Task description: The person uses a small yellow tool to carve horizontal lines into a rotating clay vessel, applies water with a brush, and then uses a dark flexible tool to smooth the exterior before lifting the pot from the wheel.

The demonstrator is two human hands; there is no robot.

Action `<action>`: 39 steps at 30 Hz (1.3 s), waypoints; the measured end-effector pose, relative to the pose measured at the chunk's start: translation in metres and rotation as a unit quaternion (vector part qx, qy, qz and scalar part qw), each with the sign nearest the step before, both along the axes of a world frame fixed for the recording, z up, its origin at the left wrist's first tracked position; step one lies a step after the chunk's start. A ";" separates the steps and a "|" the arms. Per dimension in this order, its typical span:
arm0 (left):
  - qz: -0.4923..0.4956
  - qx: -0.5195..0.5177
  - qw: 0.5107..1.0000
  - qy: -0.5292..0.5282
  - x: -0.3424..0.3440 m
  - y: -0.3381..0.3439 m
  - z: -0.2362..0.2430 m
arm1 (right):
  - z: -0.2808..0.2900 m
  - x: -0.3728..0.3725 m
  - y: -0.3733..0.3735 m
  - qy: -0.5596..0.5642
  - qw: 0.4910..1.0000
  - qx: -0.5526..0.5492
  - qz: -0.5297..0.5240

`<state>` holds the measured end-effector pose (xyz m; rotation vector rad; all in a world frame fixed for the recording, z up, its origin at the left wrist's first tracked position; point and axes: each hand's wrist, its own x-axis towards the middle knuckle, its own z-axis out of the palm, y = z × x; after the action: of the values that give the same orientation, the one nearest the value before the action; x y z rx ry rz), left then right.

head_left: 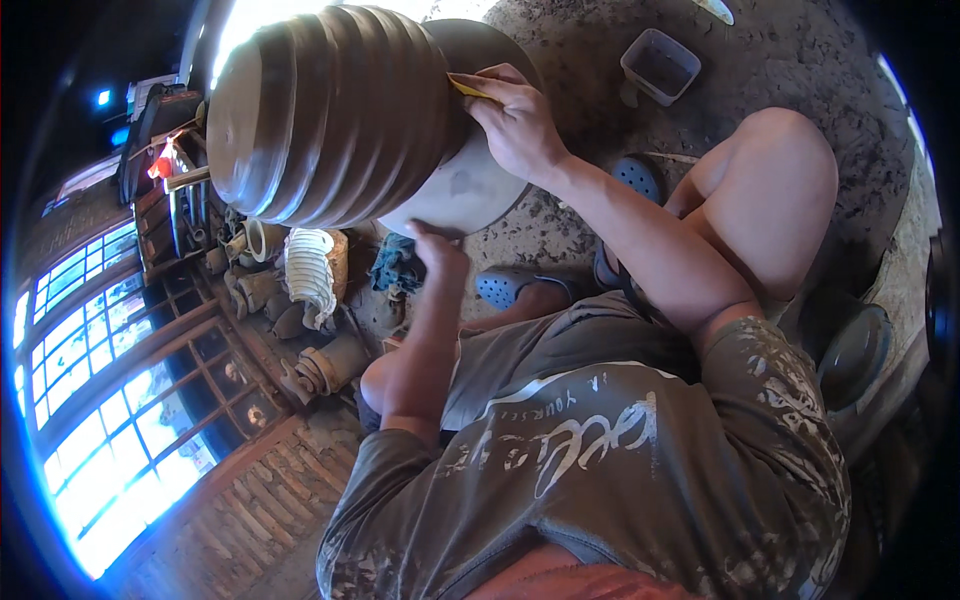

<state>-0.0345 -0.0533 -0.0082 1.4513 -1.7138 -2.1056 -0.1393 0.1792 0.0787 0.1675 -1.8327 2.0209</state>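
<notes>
A large brown clay pot (pixel 330 120) with broad ribs round its wall fills the upper left. Beneath it is a pale, round wheel head (pixel 468 188). My right hand (pixel 515 122) is closed on a thin yellow scraper (pixel 470 88), its edge at the pot's wall low down, near the wheel head. At the near rim of the wheel head is my left hand (pixel 440 255), with the thumb toward the edge. Its other fingers are mostly hidden, so their grip cannot be made out.
A rectangular tub (pixel 661 66) stands on the clay-spattered floor at the upper right. Left of my legs lie a dark teal cloth (pixel 396 264), a ribbed whitish piece (pixel 314 270) and several clay pieces (pixel 330 365). Paned windows (pixel 130 400) line the left; a dark round vessel (pixel 856 352) sits right.
</notes>
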 end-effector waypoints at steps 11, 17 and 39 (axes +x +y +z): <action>0.015 0.135 0.987 0.089 0.022 0.021 0.025 | 0.007 0.010 -0.007 0.003 0.999 0.044 -0.006; 0.013 0.055 0.996 0.066 -0.001 0.018 0.013 | 0.005 0.004 -0.001 0.006 0.999 0.046 -0.026; -0.227 0.235 0.945 0.012 0.070 0.104 0.004 | 0.010 0.020 -0.010 -0.022 0.998 0.064 -0.018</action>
<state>0.0359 0.0507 -0.0043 1.1801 -1.7474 -2.9229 -0.1190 0.1694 0.0884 0.1267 -1.9796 1.8984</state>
